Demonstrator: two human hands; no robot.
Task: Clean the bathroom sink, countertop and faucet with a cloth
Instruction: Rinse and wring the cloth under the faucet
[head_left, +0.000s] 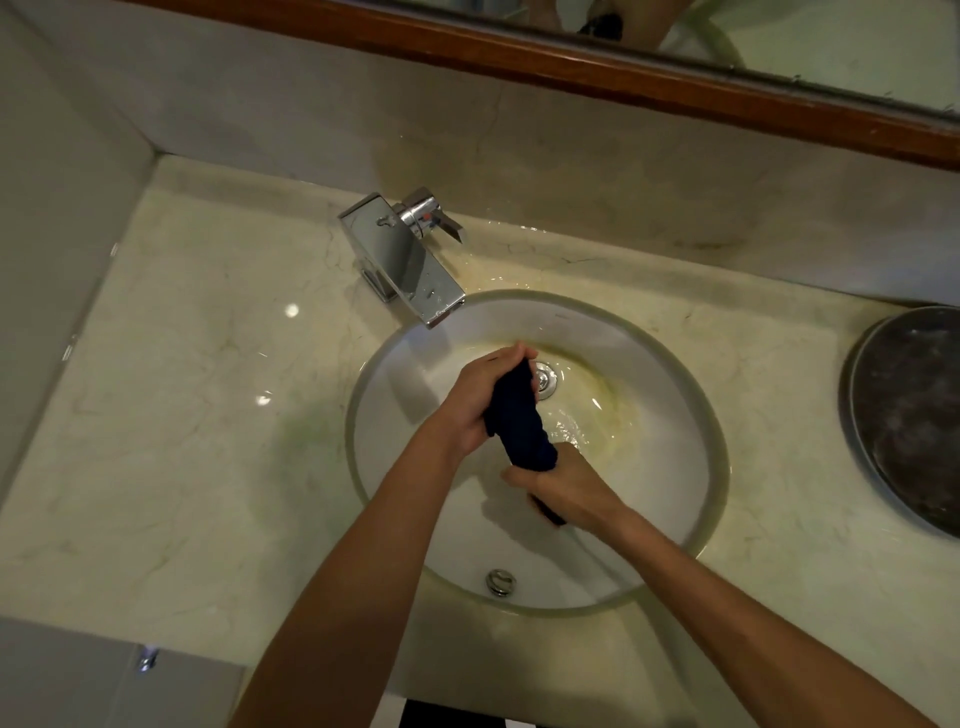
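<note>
Hands (480, 400) (563, 480) grip rolled navy cloth (519, 421) (wet-looking) over round sink (670, 364).

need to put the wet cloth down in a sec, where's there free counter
Widest bare patch: countertop left of the sink, between wall and faucet. A narrower strip lies between sink and the round metal tray. Behind the faucet is tight and wet.

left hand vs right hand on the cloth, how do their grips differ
The left hand grips the upper end of the dark cloth, near the drain; the right hand grips the lower end, nearer the person. The left hand shows its back and thumb side; the right hand shows knuckles, fingers curled under. Both are closed on the twisted cloth over the sink.
</note>
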